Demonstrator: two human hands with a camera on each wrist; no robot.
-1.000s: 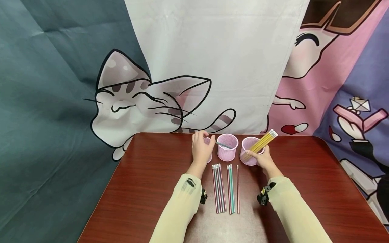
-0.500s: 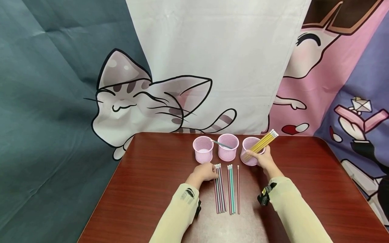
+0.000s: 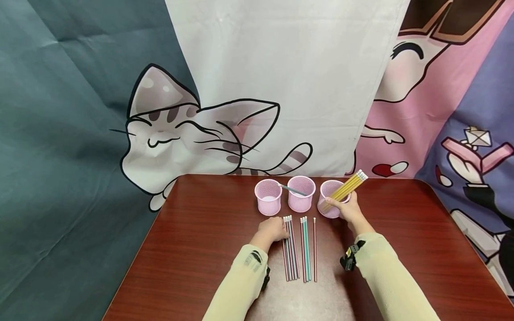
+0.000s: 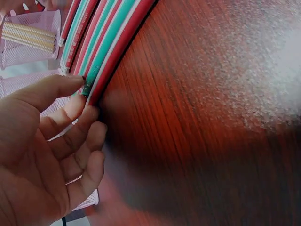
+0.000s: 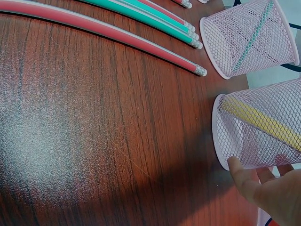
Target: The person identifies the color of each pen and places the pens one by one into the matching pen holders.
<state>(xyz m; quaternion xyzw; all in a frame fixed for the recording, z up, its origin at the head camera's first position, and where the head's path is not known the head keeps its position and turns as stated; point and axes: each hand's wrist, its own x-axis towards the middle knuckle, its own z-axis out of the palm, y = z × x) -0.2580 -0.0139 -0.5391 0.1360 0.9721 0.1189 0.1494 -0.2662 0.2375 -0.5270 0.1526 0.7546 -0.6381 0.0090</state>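
My left hand [image 3: 273,228] is at the eraser ends of the leftmost row of red and green striped pencils [image 3: 292,258]. In the left wrist view its thumb and forefinger pinch the end of a green pencil [image 4: 104,56], while the other fingers curl loosely beside a red pencil [image 4: 123,44]. My right hand [image 3: 351,210] grips the right-hand pink mesh pencil cup [image 3: 330,212] round its side. Several yellow pencils [image 3: 346,187] lean out of that cup to the right. A finger [image 5: 242,179] presses near the cup's base in the right wrist view.
A pink mesh cup [image 3: 269,206] stands at the left; the middle cup [image 3: 300,204] holds one slanting green pencil [image 3: 292,190]. Right of the first row lie a small group of red and green pencils [image 3: 306,258] and a single red pencil [image 3: 315,254]. A printed cloth [image 3: 297,80] hangs behind the table.
My left hand has come down from the left cup to the leftmost pencil row, leaving a green pencil leaning in the middle cup. The right hand stays on its cup.
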